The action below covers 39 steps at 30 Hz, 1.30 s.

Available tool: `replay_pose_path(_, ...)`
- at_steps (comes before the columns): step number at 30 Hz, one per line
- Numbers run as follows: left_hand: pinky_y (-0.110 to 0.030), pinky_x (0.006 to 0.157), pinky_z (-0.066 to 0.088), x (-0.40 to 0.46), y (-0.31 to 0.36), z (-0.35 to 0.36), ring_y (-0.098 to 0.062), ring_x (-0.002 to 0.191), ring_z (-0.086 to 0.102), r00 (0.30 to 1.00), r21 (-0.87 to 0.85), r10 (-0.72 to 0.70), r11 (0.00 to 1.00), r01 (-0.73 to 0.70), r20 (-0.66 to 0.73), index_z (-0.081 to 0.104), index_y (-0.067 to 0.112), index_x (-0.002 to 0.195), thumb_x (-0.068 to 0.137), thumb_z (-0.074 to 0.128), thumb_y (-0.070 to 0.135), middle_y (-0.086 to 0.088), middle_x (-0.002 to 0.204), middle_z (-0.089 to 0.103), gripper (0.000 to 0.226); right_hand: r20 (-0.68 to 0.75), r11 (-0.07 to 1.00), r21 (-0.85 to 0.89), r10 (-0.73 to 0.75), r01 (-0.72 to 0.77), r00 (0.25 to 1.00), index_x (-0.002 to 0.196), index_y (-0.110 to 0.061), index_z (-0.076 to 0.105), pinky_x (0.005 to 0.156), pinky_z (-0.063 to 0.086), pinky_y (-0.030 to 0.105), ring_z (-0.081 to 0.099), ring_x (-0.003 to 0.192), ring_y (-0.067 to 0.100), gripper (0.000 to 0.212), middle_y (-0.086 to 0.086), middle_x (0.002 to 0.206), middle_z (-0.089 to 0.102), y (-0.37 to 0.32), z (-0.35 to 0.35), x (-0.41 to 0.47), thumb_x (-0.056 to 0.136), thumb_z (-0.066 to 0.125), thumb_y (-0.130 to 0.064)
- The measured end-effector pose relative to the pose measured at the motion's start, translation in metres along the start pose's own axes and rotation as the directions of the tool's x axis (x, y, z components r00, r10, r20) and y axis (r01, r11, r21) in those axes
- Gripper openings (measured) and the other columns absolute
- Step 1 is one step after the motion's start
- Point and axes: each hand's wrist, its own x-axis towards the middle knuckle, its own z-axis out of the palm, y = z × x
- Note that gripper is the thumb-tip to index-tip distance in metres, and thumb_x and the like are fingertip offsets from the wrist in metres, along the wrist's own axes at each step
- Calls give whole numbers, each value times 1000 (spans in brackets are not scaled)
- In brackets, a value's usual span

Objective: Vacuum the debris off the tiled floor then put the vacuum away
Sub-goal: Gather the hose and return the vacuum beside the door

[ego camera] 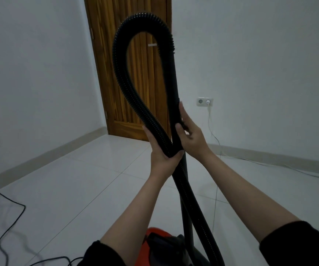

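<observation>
Head view shows a person standing over a red vacuum that sits on the tiled floor right by their feet. The black bendy hose is lifted up high and folded into a big loop in front of the wooden door. The left hand has its grip wrapped around the hose where the loop crosses the long black pipe. The right hand holds the pipe just above, thumb on one side and fingers on the far side.

I can see no crumbs or dirt on the floor, so the cleaning part looks done to me. The hose is being folded up, which looks like the start of putting the vacuum away.

There is more to do. A black cord lies loose on the floor at the left. A white plug sits in the wall socket, with a thin white wire trailing down; I cannot tell what it belongs to. The vacuum has not been carried anywhere yet.
</observation>
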Motion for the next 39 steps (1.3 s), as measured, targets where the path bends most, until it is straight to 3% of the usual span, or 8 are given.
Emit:
replay_pose_path(4, -16, 83, 51, 1, -4, -8, 9, 110, 54, 1000, 35, -5, 999, 6, -27, -29, 47, 142, 76, 80, 14, 12, 148, 33, 131, 108, 979, 52, 192, -199, 975, 147, -20, 42, 107, 48, 34, 62, 121, 16, 46, 8, 130, 66, 22, -18, -42, 104, 46, -5)
replay_pose_path(8, -38, 101, 48, 4, -1, -6, -18, 136, 42, 1000, 80, 13, 997, -12, -13, -30, 53, 139, 73, 81, 18, 0, 161, 15, 134, 164, 942, 119, 293, -313, 942, 142, -37, 46, 110, 45, 37, 57, 129, 19, 43, 7, 135, 64, 25, -23, -64, 105, 47, -16)
replay_pose_path(13, -43, 108, 43, 7, -3, -6, -18, 141, 34, 1000, 85, 24, 996, -24, 5, -27, 48, 142, 72, 83, 20, 2, 162, 9, 133, 232, 918, 143, 333, -370, 914, 146, -40, 38, 91, 49, 19, 67, 103, 3, 54, 1, 126, 66, 24, -28, -72, 99, 58, -22)
replay_pose_path(23, -35, 110, 37, 8, -3, 1, -4, 139, 23, 998, 50, 36, 998, -38, 48, -25, 39, 146, 74, 82, 15, 11, 162, -2, 132, 336, 915, 15, 375, -403, 864, 145, -65, -10, 105, 39, 12, 39, 136, -9, 130, -44, 145, 31, 29, -9, -105, 63, 90, -46)
replay_pose_path(27, -27, 105, 35, 9, -5, 1, 2, 134, 23, 998, 49, 34, 998, -36, 58, -25, 40, 146, 73, 84, 17, 11, 162, 0, 133, 305, 917, 50, 363, -396, 880, 150, -43, -12, 100, 35, 3, 36, 129, -23, 130, -36, 144, 30, 28, -3, -109, 72, 90, -17)
replay_pose_path(30, -34, 104, 45, 11, -7, -1, -11, 134, 42, 997, 47, 35, 998, -39, 69, -25, 47, 143, 69, 86, 21, 3, 161, 11, 137, 236, 920, 69, 361, -386, 902, 149, -44, -8, 106, 36, 10, 38, 136, -11, 122, -25, 150, 34, 30, 4, -112, 79, 83, -3)
replay_pose_path(33, -32, 90, 56, 14, -12, -6, -12, 104, 66, 995, 41, 39, 998, -43, 95, -24, 52, 142, 69, 86, 24, -11, 149, 37, 135, 165, 926, 60, 358, -372, 919, 152, -44, -7, 108, 37, 17, 37, 142, 2, 120, -11, 159, 32, 34, 7, -114, 80, 78, -1)
replay_pose_path(39, -29, 90, 55, 8, -20, -13, -8, 102, 65, 994, 20, 36, 999, -38, 102, -16, 38, 150, 85, 72, 17, 3, 115, 61, 112, 103, 930, 16, 363, -366, 926, 156, -33, -4, 90, 48, 13, 50, 121, -12, 118, -49, 141, 29, 46, 8, -114, 79, 76, 7)
